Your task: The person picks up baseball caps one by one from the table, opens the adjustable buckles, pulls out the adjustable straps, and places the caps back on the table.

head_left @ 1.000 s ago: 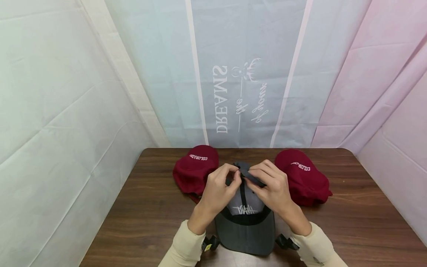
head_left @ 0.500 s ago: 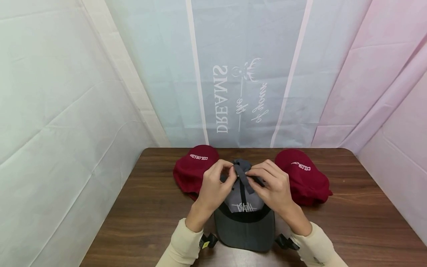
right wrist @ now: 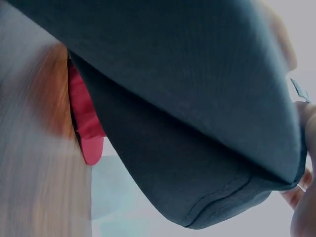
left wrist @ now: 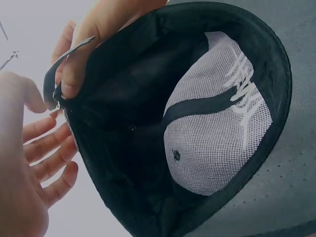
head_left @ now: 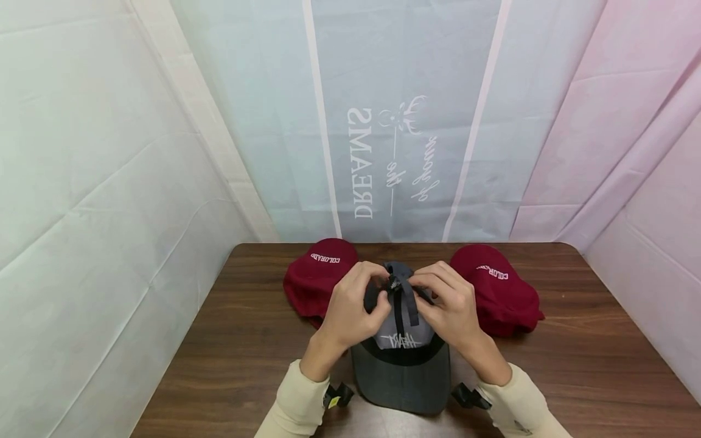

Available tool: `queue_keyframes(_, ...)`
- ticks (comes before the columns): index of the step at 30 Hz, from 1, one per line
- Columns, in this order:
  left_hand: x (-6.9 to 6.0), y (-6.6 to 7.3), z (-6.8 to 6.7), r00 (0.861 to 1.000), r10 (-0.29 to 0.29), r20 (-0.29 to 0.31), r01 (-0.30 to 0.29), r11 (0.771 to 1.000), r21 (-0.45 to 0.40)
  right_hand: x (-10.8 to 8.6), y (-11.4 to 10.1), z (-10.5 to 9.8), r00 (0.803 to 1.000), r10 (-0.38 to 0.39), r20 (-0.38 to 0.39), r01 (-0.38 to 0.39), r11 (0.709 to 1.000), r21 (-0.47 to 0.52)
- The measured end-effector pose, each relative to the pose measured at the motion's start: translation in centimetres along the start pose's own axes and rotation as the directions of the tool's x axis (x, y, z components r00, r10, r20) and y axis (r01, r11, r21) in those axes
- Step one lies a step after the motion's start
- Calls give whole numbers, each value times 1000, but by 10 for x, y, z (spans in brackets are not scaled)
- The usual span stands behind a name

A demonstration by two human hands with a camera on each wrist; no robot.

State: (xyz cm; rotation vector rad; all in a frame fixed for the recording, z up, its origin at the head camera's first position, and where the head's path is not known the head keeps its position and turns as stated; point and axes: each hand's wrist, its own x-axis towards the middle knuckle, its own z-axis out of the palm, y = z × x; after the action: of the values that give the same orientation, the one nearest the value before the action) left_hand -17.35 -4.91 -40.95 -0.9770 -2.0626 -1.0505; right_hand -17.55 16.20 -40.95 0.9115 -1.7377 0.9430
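Note:
A grey cap [head_left: 401, 389] is held with its inside facing up and its dark brim towards the person. My right hand [head_left: 450, 301] pinches the cap's back edge beside the strap [head_left: 409, 304], whose loose end hangs over the opening. My left hand [head_left: 350, 304] is at the other side of the small metal buckle [left wrist: 58, 105], thumb and forefinger apart. In the left wrist view, the left hand's fingers [left wrist: 54, 153] spread behind the cap's edge and its thumb is close to the buckle. The right wrist view shows the cap's dark outer side [right wrist: 197, 74], hiding most of the fingers.
Red caps lie on either side on the brown table [head_left: 230, 365]: one at the left [head_left: 312, 280], another at the right [head_left: 495, 298]. Fabric sheets [head_left: 263, 91] hang behind and beside the table. Dark wrist devices [head_left: 471, 396] are near both cuffs.
The strap's loose end has swung from slanting right to hanging down towards the brim. My left thumb and forefinger have parted and moved slightly away. My right hand stays nearly in place.

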Motion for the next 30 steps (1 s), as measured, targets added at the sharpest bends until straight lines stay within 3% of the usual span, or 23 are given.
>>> queue_keyframes(6, -2, -1, 3, 999, -7, 49, 3, 997, 77, -2, 0, 0, 1000, 31, -2, -31, 999, 9)
queue_keyframes(18, 2, 4, 5, 995, 76, -72, -67, 992, 111, -3, -1, 2, 999, 31, 24, -31, 999, -31)
queue_keyframes(30, 3, 3, 5, 988, 121, -92, -108, 985, 131, -3, -2, 5, 1000, -27, -11, 27, 999, -30)
